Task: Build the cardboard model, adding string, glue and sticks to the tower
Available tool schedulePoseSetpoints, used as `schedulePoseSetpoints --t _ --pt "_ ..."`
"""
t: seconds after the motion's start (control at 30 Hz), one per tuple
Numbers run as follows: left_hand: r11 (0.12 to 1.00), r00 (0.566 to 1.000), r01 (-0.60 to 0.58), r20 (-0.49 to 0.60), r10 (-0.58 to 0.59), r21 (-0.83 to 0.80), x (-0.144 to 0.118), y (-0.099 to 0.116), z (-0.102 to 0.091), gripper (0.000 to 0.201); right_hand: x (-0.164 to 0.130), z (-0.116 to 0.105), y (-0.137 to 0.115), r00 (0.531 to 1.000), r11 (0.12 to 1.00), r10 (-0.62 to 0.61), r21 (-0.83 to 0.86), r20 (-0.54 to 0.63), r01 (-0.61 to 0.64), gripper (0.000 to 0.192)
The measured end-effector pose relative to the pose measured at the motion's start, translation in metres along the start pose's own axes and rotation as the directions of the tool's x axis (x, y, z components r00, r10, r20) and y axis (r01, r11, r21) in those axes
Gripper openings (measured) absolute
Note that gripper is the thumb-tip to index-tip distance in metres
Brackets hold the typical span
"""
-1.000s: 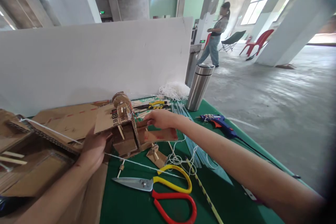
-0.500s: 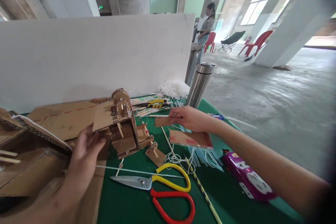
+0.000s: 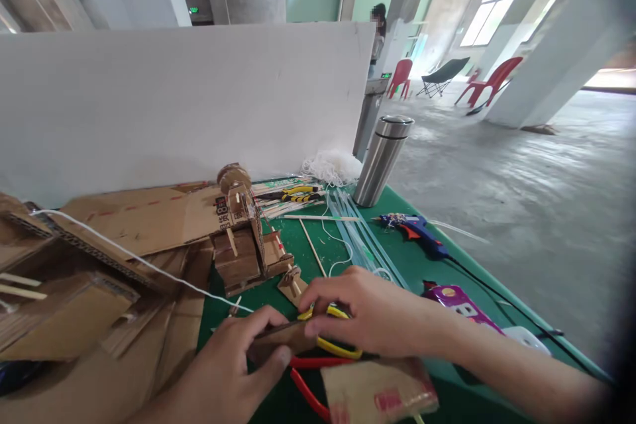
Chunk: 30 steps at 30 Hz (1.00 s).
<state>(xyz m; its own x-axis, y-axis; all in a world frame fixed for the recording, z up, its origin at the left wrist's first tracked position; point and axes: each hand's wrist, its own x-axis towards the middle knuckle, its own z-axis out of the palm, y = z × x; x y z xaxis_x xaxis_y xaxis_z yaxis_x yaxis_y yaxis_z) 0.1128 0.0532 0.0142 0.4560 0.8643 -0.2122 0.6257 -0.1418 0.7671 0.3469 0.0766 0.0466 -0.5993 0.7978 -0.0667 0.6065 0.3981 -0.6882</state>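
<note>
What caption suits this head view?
Both hands pinch a cardboard strip above scissors on a green table.

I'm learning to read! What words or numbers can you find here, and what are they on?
"8": printed in black on the cardboard model; the characters beside it are too blurred to read.
Green sign up on the far wall: too small to read.
Purple power strip: no readable markings.

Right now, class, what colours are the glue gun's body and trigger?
The glue gun has a blue body and an orange trigger, seen in the head view.
</note>
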Motion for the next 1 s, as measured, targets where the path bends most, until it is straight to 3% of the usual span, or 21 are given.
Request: schedulePoseSetpoints --t 0.07,0.17,0.23,0.33,0.4,0.5,0.57,0.63,0.77,0.9,1.0 --pt "0.993 1.0 0.014 0.023 -0.011 -0.119 0.002 -0.004 0.0 0.022 0.006 -0.005 0.016 0.984 0.996 0.087 0.02 -0.154 -0.085 0.022" --pt "0.946 0.995 0.051 0.092 -0.023 -0.319 0.003 -0.013 0.0 0.017 0.016 -0.014 0.046 0.874 0.955 0.255 -0.035 -0.414 -0.295 0.03" --pt "0.919 0.989 0.105 0.133 -0.059 -0.38 0.004 -0.016 0.003 0.018 0.021 -0.019 0.063 0.839 0.922 0.329 -0.047 -0.433 -0.385 0.034" --pt "0.89 0.978 0.201 0.138 -0.158 -0.409 0.005 -0.017 0.008 0.034 0.021 -0.023 0.074 0.859 0.905 0.402 -0.008 -0.318 -0.426 0.037" --pt "0.871 0.972 0.233 0.138 -0.192 -0.433 0.006 -0.018 0.012 0.044 0.017 -0.025 0.073 0.887 0.911 0.406 0.02 -0.218 -0.412 0.034" --pt "0.874 0.976 0.203 0.162 -0.145 -0.442 0.007 -0.019 0.016 0.047 0.007 -0.026 0.063 0.922 0.921 0.384 0.082 -0.042 -0.38 0.02" --pt "0.878 0.978 0.177 0.176 -0.108 -0.444 0.008 -0.021 0.017 0.05 -0.001 -0.024 0.057 0.93 0.91 0.357 0.191 0.085 -0.367 0.015" --pt "0.871 0.979 0.17 0.183 -0.094 -0.462 0.008 -0.021 0.016 0.051 -0.007 -0.019 0.055 0.947 0.884 0.294 0.342 0.126 -0.32 0.016" --pt "0.855 0.978 0.162 0.192 -0.075 -0.492 0.008 -0.02 0.016 0.049 -0.011 -0.009 0.061 0.962 0.795 0.263 0.583 -0.077 -0.17 0.03" --pt "0.852 0.978 0.179 0.182 -0.101 -0.492 0.009 -0.021 0.017 0.047 0.003 -0.014 0.068 0.873 0.732 0.385 0.675 -0.3 -0.091 0.041" --pt "0.851 0.979 0.18 0.172 -0.108 -0.493 0.01 -0.024 0.019 0.05 0.025 -0.024 0.066 0.85 0.667 0.427 0.743 -0.31 -0.063 0.041"
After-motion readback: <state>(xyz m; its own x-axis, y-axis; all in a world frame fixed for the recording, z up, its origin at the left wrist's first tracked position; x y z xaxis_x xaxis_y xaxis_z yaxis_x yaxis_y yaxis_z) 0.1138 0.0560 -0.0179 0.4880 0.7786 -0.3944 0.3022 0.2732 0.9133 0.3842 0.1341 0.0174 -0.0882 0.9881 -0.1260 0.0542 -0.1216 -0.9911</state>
